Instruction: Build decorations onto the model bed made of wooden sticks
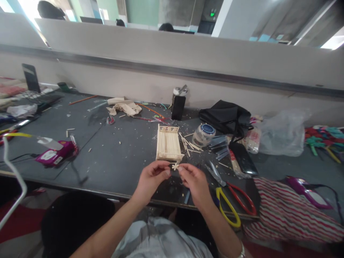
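A small star-shaped piece of pale sticks [175, 166] is held up between my hands, near the table's front edge. My right hand [194, 180] pinches it at its right side. My left hand [154, 177] is closed, thumb against fingers, close to the star's left side; whatever lies in that pinch is too small to make out. Just beyond my fingertips lies a little slatted stick model [168, 141] with a patterned strip along its far end. Loose pale sticks [189, 144] are scattered to its right.
Scissors with red and yellow handles [228, 211] lie right of my right hand. Behind are a clear jar with a blue lid [204, 134], a black bag [225, 116] and an upright phone [178, 107]. A purple glue gun [56, 153] rests left; striped cloth [292, 211] hangs at right.
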The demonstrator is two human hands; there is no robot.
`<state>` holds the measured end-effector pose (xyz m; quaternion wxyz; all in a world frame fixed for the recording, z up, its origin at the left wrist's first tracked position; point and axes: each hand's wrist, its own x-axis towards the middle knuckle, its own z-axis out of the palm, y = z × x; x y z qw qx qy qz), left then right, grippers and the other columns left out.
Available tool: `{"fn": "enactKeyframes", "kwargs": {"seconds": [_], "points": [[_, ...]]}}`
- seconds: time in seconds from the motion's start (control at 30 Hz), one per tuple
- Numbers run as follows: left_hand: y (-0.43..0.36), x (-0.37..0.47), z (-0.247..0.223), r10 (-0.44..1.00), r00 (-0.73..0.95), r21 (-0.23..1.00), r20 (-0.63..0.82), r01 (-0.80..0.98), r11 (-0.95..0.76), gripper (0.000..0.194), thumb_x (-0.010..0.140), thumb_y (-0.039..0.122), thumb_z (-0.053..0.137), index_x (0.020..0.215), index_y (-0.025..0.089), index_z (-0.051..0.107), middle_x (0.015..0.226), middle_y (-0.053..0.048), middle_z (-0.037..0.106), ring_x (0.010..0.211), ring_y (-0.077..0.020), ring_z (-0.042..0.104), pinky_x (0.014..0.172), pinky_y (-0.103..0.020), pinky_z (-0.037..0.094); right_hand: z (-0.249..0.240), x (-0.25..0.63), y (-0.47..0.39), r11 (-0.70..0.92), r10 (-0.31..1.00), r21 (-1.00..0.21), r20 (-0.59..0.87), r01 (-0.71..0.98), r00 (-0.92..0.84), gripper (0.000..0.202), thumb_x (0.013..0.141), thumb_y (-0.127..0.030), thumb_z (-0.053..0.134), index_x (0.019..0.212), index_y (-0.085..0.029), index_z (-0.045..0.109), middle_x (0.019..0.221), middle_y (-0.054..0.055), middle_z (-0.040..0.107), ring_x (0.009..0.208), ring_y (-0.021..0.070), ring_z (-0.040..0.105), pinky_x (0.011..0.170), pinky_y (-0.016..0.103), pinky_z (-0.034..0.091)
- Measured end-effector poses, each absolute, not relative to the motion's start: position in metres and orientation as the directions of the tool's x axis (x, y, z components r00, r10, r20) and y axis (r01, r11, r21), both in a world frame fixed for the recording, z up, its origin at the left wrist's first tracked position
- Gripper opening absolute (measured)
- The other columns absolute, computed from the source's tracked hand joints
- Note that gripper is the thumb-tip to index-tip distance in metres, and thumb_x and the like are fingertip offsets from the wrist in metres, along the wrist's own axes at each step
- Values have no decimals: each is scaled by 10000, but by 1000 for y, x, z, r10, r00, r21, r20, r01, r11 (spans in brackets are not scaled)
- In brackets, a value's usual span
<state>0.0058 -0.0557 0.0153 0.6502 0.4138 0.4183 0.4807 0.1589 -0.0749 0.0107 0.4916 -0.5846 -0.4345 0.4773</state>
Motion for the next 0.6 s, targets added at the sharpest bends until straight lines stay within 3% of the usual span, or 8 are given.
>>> {"fn": "enactKeyframes", "kwargs": {"seconds": [0.13,0.27,0.33,0.47,0.6], "points": [[-57,6,17,963,208,950,-173,-222,219,245,713,298,741,883,130,686,679,7,643,588,-78,556,604,-199,456,7,151,-78,-181,973,-983,-184,-37,140,292,805,-445,588,844,-158,626,569,-58,406,468,70,334,394,180,220],[-58,8,18,958,229,957,-172,-190,218,220,709,320,738,788,121,687,666,2,637,574,-83,552,584,-199,458,4,149,-82,-175,976,-985,-174,-9,129,296,811,-450,592,835,-160,642,551,-54,426,458,77,356,394,189,241],[-58,7,16,959,214,959,-188,-170,226,212,702,319,740,752,122,683,636,8,627,552,-83,547,571,-200,460,6,152,-82,-136,979,-990,-127,42,161,280,812,-441,602,839,-169,663,576,-35,490,495,95,420,429,204,304],[-55,4,12,952,250,973,-174,-109,206,191,699,313,736,735,133,681,614,14,619,548,-91,548,555,-200,457,15,162,-80,-17,981,-985,17,173,193,189,778,-365,665,863,-203,712,806,22,650,739,154,572,656,248,434],[-50,4,11,952,284,991,-111,-38,127,174,716,308,717,738,137,688,627,9,619,544,-91,533,538,-196,432,24,166,-77,143,978,-907,192,396,86,155,823,-314,615,846,-207,725,795,19,663,682,146,581,626,247,437]]}}
